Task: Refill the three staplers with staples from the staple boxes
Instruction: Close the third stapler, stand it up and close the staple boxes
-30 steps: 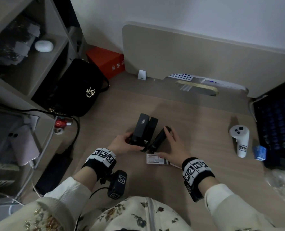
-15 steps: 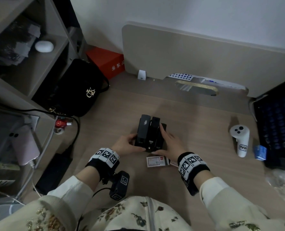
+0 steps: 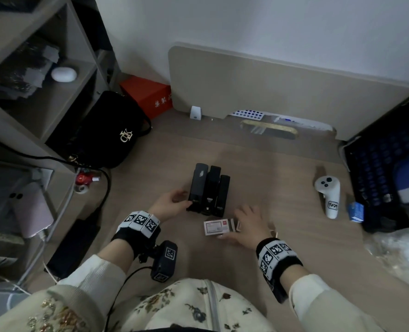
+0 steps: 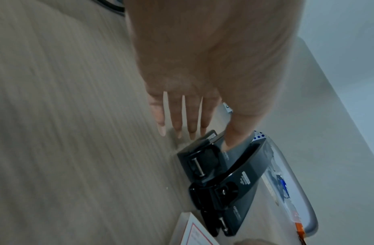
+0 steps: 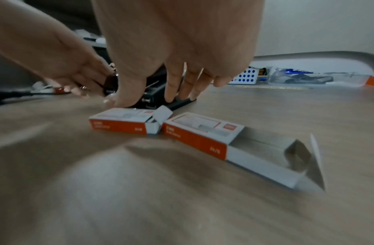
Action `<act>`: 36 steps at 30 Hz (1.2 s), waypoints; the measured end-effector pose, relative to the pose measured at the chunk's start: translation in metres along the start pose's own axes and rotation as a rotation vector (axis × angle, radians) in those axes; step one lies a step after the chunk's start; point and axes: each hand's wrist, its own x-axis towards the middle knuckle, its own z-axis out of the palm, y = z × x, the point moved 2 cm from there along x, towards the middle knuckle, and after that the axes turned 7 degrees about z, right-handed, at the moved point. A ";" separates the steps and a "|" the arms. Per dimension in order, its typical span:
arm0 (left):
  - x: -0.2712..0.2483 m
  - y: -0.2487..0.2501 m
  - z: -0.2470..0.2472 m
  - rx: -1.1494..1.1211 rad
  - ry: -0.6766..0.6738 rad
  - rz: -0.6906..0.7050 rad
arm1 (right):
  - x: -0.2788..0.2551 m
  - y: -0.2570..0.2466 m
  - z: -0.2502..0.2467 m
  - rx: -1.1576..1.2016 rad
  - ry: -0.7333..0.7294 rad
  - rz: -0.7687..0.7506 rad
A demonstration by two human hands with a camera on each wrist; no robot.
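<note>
Three black staplers stand side by side, shut, at the middle of the desk: left stapler point(image 3: 198, 185), middle stapler point(image 3: 212, 191), right stapler point(image 3: 223, 196). My left hand point(image 3: 178, 200) lies against the left stapler point(image 4: 205, 157); the fingers are straight beside it and the thumb rests on its top. My right hand point(image 3: 244, 221) hovers with relaxed fingers just above two orange-and-white staple boxes point(image 3: 219, 227), holding nothing. The nearer box point(image 5: 203, 132) has its drawer slid out and shows staples. The other box point(image 5: 121, 122) has its end flap open.
A white controller point(image 3: 328, 195) and a small blue box point(image 3: 356, 212) lie to the right, next to a black crate point(image 3: 385, 168). A black handbag point(image 3: 110, 137) and a red box point(image 3: 148, 97) sit at the back left. A shelf unit, a phone and cables line the left side.
The right stapler was swung in against the other two, forming a tight row. My right hand then left it and drew back over the staple boxes. My left hand stayed at the left stapler.
</note>
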 end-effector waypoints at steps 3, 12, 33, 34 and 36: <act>-0.005 -0.005 0.001 0.044 0.037 -0.020 | -0.011 -0.005 0.010 -0.082 -0.037 0.004; -0.017 -0.020 0.004 0.096 0.020 -0.088 | -0.030 -0.017 0.019 -0.176 0.002 -0.043; -0.056 0.025 0.040 -0.106 -0.370 0.013 | -0.066 -0.031 -0.018 0.110 0.090 -0.147; -0.055 0.025 0.040 -0.123 -0.353 0.025 | -0.068 -0.031 -0.020 0.136 0.086 -0.145; -0.054 0.023 0.038 -0.155 -0.313 0.035 | -0.071 -0.029 -0.023 0.184 0.075 -0.132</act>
